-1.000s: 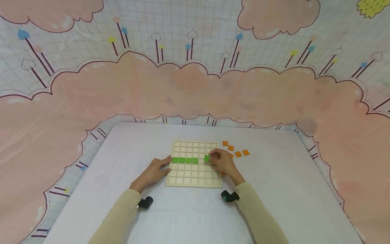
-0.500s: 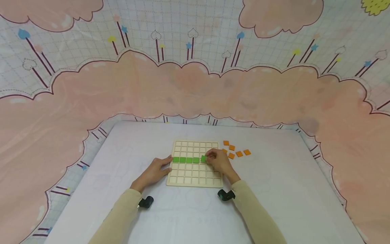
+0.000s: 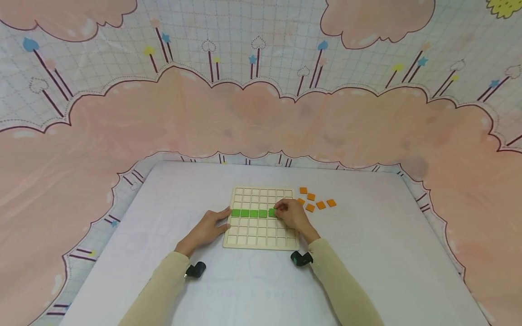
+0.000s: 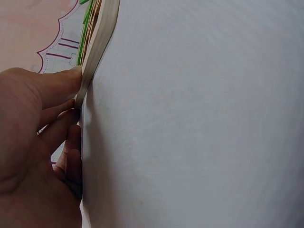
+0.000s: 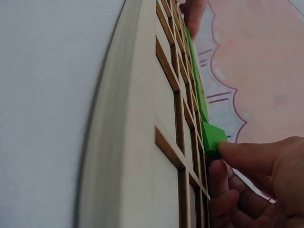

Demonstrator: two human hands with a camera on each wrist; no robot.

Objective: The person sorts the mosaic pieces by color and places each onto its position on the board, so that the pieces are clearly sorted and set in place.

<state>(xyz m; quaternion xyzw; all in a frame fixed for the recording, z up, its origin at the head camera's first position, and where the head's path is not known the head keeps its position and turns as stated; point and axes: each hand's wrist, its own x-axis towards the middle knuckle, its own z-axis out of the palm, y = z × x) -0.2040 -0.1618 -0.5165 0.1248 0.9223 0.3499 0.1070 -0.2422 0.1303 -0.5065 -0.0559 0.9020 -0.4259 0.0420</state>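
A square wooden grid board (image 3: pixel 261 243) lies on the white table. Along one row, several green square tiles (image 3: pixel 244 213) sit side by side from the left edge. My right hand (image 3: pixel 292 214) pinches another green tile (image 5: pixel 213 139) between thumb and fingers, at the cell right of that row's last tile; in the right wrist view it looks slightly tilted, partly covered by the fingertips. My left hand (image 3: pixel 208 227) rests against the board's left edge, thumb and index finger apart. In the left wrist view the thumb (image 4: pixel 64 86) touches the board's rim (image 4: pixel 100 42).
Several orange square tiles (image 3: pixel 321 205) lie loose on the table just right of the board, near the right hand. A patterned cloth (image 3: pixel 261 117) with clouds hangs behind the white table (image 3: pixel 183 290). Each wrist carries a small black camera (image 3: pixel 302 258).
The right hand has moved left with the green tile, up to the end of the green row, and lowered it a little. The left hand stays at the board's edge.
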